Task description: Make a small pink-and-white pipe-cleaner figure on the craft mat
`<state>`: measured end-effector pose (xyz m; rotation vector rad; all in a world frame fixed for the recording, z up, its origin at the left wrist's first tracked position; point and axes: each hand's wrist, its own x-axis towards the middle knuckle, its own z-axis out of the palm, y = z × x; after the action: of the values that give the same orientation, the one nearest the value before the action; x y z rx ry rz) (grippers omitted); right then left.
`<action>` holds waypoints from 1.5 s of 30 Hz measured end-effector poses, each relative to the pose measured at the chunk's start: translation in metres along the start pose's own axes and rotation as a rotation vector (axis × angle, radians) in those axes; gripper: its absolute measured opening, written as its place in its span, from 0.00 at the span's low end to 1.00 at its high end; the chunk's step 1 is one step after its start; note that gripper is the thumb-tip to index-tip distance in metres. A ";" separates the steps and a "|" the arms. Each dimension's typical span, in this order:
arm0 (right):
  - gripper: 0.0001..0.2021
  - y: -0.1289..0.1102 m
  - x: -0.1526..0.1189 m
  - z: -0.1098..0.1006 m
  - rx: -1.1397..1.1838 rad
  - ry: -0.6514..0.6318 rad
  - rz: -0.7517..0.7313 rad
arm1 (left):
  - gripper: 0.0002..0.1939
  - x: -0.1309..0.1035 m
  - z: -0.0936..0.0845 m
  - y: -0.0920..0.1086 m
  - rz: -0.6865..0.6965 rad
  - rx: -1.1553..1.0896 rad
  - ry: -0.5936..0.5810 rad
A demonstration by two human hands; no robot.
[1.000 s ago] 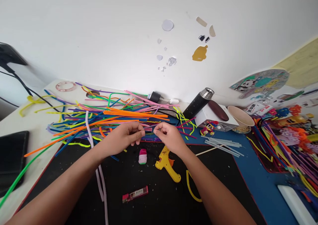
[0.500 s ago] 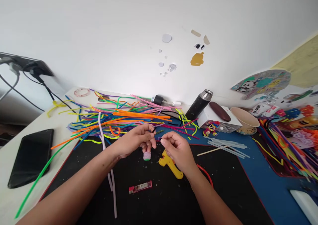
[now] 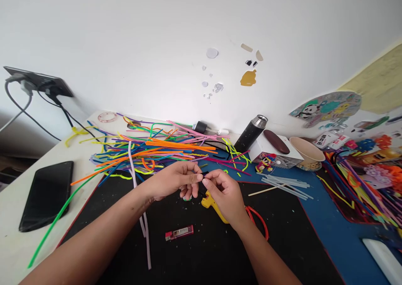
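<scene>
My left hand (image 3: 184, 179) and my right hand (image 3: 225, 191) are close together over the black mat, thumbs and forefingers pinched. A short black piece of pipe cleaner (image 3: 204, 173) spans the gap between their fingertips. Under the curled lower fingers of my left hand, the green end of a small lilac piece (image 3: 187, 198) peeks out; the rest is covered. A yellow glue gun (image 3: 216, 208) lies just below my right hand, partly hidden by it. Nearer to me lies a small red case with a label (image 3: 179, 232).
Many coloured pipe cleaners (image 3: 176, 144) are heaped behind my hands. A black thermos (image 3: 251, 132), white box (image 3: 262, 153), small figure (image 3: 265, 162), bowl (image 3: 306, 148) and translucent glue sticks (image 3: 285, 185) are to the right. A black tablet (image 3: 47, 197) lies left.
My hands have come together, with the black piece now between both sets of fingertips. The lilac piece has become mostly hidden behind my left fingers. The view has shifted slightly.
</scene>
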<state>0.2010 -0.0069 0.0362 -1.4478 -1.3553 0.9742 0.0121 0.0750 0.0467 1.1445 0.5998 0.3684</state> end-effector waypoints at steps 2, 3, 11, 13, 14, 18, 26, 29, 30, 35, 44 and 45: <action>0.11 0.001 -0.001 0.001 -0.016 0.002 -0.008 | 0.23 0.000 0.000 0.001 0.007 0.022 0.002; 0.11 0.001 -0.001 0.002 -0.023 0.003 -0.011 | 0.22 0.000 0.000 0.002 0.010 0.039 0.006; 0.10 -0.001 -0.004 0.004 -0.046 -0.005 -0.027 | 0.22 -0.004 0.001 0.008 0.047 0.136 0.026; 0.10 -0.001 -0.005 0.005 -0.053 -0.012 -0.025 | 0.21 -0.005 0.000 0.008 0.046 0.152 0.014; 0.10 -0.002 -0.005 0.005 -0.053 -0.016 -0.025 | 0.20 -0.005 0.000 0.008 0.045 0.157 0.007; 0.10 -0.003 -0.007 0.005 -0.034 -0.031 -0.041 | 0.20 -0.005 0.000 0.008 0.037 0.124 0.012; 0.09 -0.005 -0.011 0.003 0.006 -0.003 -0.062 | 0.23 -0.001 0.001 0.002 -0.029 -0.184 0.038; 0.09 -0.002 -0.012 0.003 0.006 0.017 -0.067 | 0.23 -0.001 0.002 0.003 -0.034 -0.276 0.054; 0.09 -0.001 -0.012 0.004 0.007 0.021 -0.071 | 0.23 0.000 0.002 0.002 -0.035 -0.297 0.053; 0.08 0.001 -0.012 0.005 -0.011 0.064 -0.111 | 0.21 0.003 0.004 -0.003 -0.043 -0.369 0.041; 0.07 0.004 -0.010 0.005 -0.025 0.104 -0.146 | 0.20 0.008 0.012 -0.010 -0.087 -0.465 0.008; 0.06 0.005 -0.009 0.005 -0.025 0.110 -0.143 | 0.20 0.008 0.013 -0.011 -0.091 -0.477 0.010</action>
<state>0.1972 -0.0156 0.0294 -1.3822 -1.3745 0.7772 0.0261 0.0659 0.0386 0.6570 0.5339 0.4121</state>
